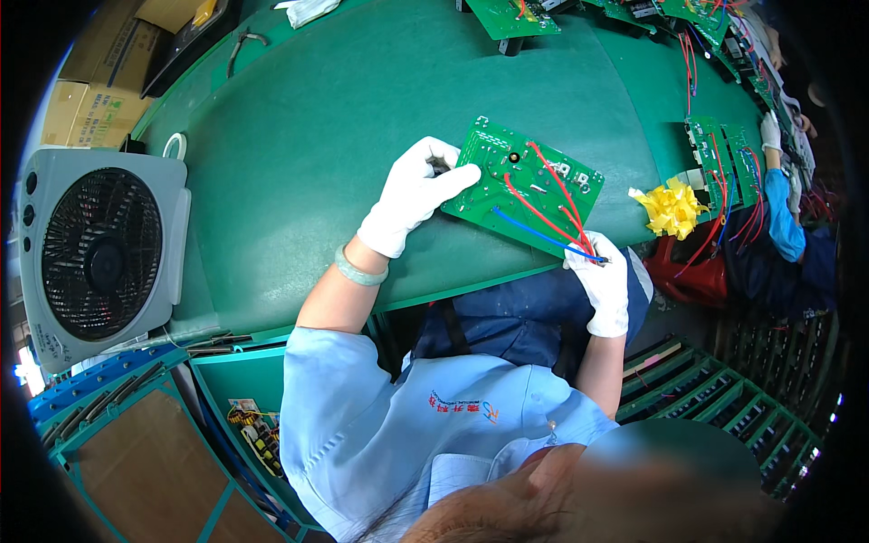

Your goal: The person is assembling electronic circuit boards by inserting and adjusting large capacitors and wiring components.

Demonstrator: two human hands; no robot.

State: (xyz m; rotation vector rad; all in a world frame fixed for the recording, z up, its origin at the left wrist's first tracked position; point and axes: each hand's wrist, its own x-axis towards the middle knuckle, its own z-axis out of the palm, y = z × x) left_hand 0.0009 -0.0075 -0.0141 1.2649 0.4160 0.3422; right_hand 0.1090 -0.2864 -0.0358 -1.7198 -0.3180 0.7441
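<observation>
Hair and a blue shirt lie closest to the camera, at the lower middle of the frame. Mid-frame, a green board is held above the table's near edge. The left hand, in a white glove, grips its left end, thumb on the upper face. The right hand, also gloved, is closed around the gathered ends of the red wires and a blue wire (whether it also bears on the board's corner, I cannot tell).

The wires already seem fixed to the board at one end, while their far ends look unattached; what else is left undone on it cannot be made out.

Around it spreads the green table. A yellow bundle sits right of centre, beside two wired boards; more boards crowd the upper right. A co-worker's sleeve shows at the right edge, a fan at the left, cartons at the upper left.
</observation>
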